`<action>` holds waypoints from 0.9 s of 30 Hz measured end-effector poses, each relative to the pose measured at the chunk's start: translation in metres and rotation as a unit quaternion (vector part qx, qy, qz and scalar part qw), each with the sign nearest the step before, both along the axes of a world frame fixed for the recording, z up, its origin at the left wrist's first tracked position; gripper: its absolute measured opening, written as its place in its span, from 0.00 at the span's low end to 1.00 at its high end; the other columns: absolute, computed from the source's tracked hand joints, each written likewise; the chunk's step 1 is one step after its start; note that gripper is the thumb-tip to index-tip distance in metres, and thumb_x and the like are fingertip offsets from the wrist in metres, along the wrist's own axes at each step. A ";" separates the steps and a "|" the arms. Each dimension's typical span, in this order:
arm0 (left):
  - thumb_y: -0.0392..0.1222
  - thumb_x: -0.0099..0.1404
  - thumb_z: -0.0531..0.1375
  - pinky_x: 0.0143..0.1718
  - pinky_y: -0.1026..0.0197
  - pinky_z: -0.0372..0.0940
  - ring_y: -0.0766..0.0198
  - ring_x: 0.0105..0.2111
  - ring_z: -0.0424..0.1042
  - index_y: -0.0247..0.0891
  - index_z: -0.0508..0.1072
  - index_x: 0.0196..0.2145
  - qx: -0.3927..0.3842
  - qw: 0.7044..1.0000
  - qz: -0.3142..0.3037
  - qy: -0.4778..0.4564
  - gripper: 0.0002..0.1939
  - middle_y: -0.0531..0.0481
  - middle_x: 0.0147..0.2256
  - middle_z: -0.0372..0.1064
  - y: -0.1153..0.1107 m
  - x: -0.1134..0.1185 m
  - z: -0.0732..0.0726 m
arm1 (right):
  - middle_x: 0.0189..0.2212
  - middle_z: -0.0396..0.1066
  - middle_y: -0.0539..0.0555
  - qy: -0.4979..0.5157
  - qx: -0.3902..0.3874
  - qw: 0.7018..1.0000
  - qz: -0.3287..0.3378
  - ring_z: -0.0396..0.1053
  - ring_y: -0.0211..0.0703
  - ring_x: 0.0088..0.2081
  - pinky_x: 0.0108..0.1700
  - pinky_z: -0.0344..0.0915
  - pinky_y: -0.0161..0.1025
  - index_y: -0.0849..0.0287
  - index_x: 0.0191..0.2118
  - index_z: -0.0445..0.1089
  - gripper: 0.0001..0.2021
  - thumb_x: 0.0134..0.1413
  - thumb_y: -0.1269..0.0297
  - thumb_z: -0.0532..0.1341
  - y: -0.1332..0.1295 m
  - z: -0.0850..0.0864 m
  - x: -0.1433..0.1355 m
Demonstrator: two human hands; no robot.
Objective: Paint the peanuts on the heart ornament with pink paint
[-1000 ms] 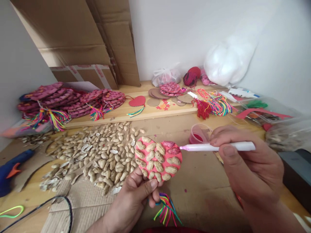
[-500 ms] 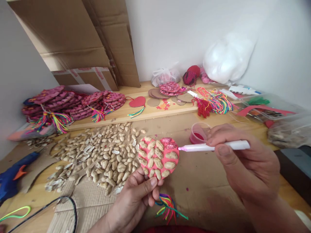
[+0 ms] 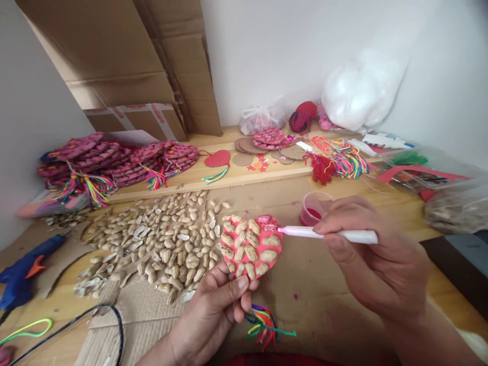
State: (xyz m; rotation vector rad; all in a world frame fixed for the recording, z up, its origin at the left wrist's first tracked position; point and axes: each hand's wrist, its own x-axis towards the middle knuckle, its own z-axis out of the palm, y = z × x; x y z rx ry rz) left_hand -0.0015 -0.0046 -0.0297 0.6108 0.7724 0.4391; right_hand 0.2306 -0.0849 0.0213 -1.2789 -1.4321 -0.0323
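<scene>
Pinched by its lower tip in my left hand (image 3: 223, 300) is a red heart (image 3: 265, 238) covered with peanut shells in rows. The shells at its upper right are coloured pink; the others are plain tan. A multicoloured tassel (image 3: 263, 323) hangs below the heart. My right hand (image 3: 373, 259) grips a white marker (image 3: 348, 235), whose pink tip touches the heart's upper right edge beside the pink shells. Behind the marker stands a small clear cup (image 3: 310, 206) with dark pink liquid, partly covered by my right fingers.
Loose peanut shells (image 3: 179, 244) spread over the cardboard to the left. A blue glue gun (image 3: 30, 269) and its black cable (image 3: 110, 310) lie at far left. Finished pink pieces (image 3: 114, 157), a plain red heart (image 3: 217, 158) and tassels (image 3: 348, 157) line the raised wooden ledge (image 3: 259, 178).
My right hand has shifted the marker slightly left, and its tip now meets the heart's edge a little higher. The whole view has drifted slightly; my left hand keeps its hold.
</scene>
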 end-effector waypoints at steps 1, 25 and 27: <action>0.37 0.56 0.74 0.20 0.74 0.61 0.74 0.21 0.67 0.33 0.75 0.33 0.000 1.000 0.000 0.001 0.12 0.50 0.30 0.74 0.000 0.000 0.000 | 0.32 0.73 0.51 -0.006 0.000 1.000 -0.002 0.70 0.49 0.41 0.49 0.68 0.55 0.52 0.41 0.74 0.12 0.53 0.74 0.63 0.000 0.000 0.000; 0.38 0.55 0.74 0.19 0.75 0.62 0.74 0.21 0.68 0.32 0.77 0.32 0.003 1.000 0.003 -0.014 0.12 0.49 0.30 0.74 0.000 0.003 0.002 | 0.32 0.73 0.51 -0.019 0.006 0.999 -0.033 0.71 0.50 0.43 0.46 0.67 0.52 0.53 0.40 0.74 0.11 0.53 0.75 0.63 0.000 -0.002 0.003; 0.38 0.56 0.74 0.19 0.75 0.62 0.75 0.21 0.68 0.31 0.77 0.31 0.007 1.000 0.000 -0.020 0.11 0.49 0.30 0.74 0.000 0.004 0.001 | 0.32 0.72 0.51 -0.004 0.009 1.000 -0.019 0.71 0.49 0.43 0.47 0.67 0.52 0.53 0.41 0.74 0.11 0.54 0.75 0.63 0.000 -0.002 0.003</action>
